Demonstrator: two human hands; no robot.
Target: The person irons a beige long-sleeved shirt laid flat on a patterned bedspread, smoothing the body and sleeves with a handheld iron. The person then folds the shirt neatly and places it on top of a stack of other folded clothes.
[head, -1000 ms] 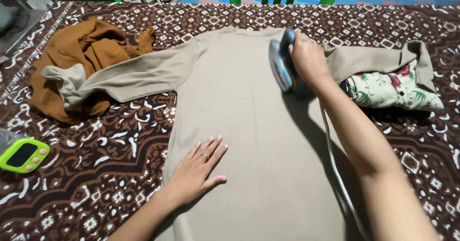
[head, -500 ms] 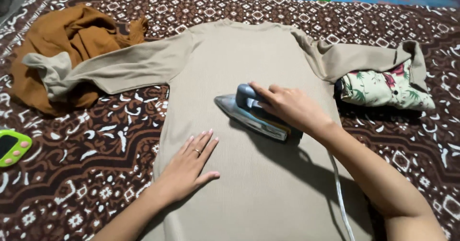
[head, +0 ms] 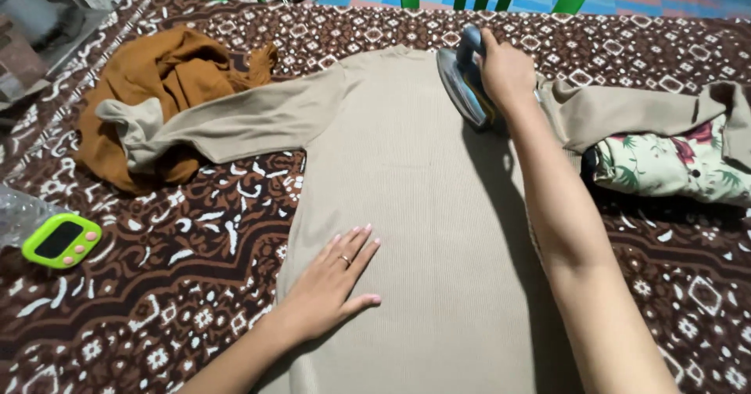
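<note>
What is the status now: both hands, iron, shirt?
Right hand grips iron near shirt collar. Left hand flat on shirt, lower left. Folded floral cloth beside right sleeve, clear of iron.

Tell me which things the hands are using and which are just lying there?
In use:
- iron, held by the right hand
- beige top, pressed flat by the left hand

Lying about:
- brown cloth
- folded flowered shirt
- green timer
- patterned brown cover
</note>
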